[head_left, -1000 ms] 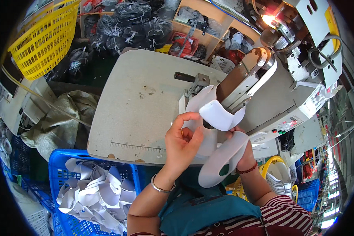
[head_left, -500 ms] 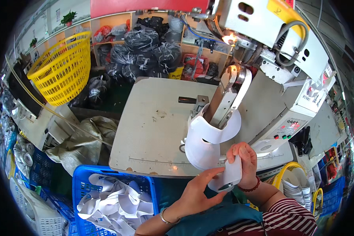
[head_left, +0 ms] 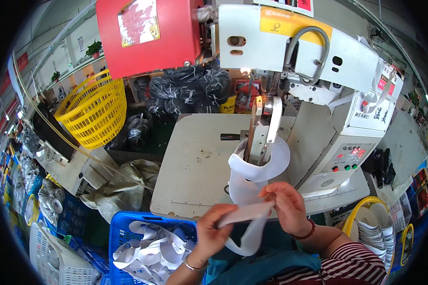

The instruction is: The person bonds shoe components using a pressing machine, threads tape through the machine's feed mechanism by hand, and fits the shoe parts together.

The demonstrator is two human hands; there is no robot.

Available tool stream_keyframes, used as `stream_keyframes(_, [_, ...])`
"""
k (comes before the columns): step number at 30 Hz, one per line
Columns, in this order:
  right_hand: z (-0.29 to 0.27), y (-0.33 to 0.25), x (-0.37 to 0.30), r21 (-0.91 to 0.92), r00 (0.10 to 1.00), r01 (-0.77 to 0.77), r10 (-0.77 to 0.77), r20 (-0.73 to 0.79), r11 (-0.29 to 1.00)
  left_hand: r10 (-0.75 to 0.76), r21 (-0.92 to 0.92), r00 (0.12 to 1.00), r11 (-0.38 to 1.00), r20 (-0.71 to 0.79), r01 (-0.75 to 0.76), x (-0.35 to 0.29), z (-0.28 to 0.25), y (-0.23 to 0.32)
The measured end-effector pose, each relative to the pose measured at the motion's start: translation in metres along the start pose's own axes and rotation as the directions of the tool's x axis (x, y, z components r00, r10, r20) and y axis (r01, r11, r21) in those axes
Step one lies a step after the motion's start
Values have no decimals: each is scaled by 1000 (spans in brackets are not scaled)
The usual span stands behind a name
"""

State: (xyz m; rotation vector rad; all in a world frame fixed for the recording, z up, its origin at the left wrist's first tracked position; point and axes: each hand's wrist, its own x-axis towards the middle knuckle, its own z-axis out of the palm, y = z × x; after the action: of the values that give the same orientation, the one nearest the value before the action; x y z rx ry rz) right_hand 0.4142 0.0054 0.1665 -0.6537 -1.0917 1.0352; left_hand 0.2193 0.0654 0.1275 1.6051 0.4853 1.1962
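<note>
In front of my body I have a white curved piece (head_left: 252, 236) that looks like a shoe upper, bent into a loop. My left hand (head_left: 213, 231) grips one end between thumb and fingers. At its other end is my right hand (head_left: 288, 207), with bent fingers that seem to pinch the edge; the exact contact is partly hidden. Just beyond my hands, a similar white piece (head_left: 258, 172) hangs around the narrow upright arm (head_left: 260, 124) of a machine. My right fingers are close to this hanging piece.
A blue basket (head_left: 153, 217) of loose white pieces stands at the lower left. On the right, a yellow basket (head_left: 349, 212) holds stacked white pieces. The machine's control box (head_left: 340, 164) rises right of the worktable (head_left: 190, 156); its white head (head_left: 252, 35) overhangs the table.
My left hand has moved left and the held piece has opened out into a loop. My right hand has lowered slightly. The view has tilted up, showing more of the machine's head.
</note>
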Motion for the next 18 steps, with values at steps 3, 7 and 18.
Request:
stream_keyframes(3, [-6, -9, -5, -193, 1000, 24, -21, 15, 981, 72, 97, 976, 994, -203, -53, 17, -29, -3])
stream_keyframes(7, [-30, -11, -24, -291, 997, -26, 45, 59, 956, 116, 86, 892, 992, -438, -87, 45, -73, -26])
stream_keyframes(18, [-54, -18, -50, -453, 996, -91, 80, -43, 887, -149, 634, 847, 600, -510, 488, 48, -124, -150])
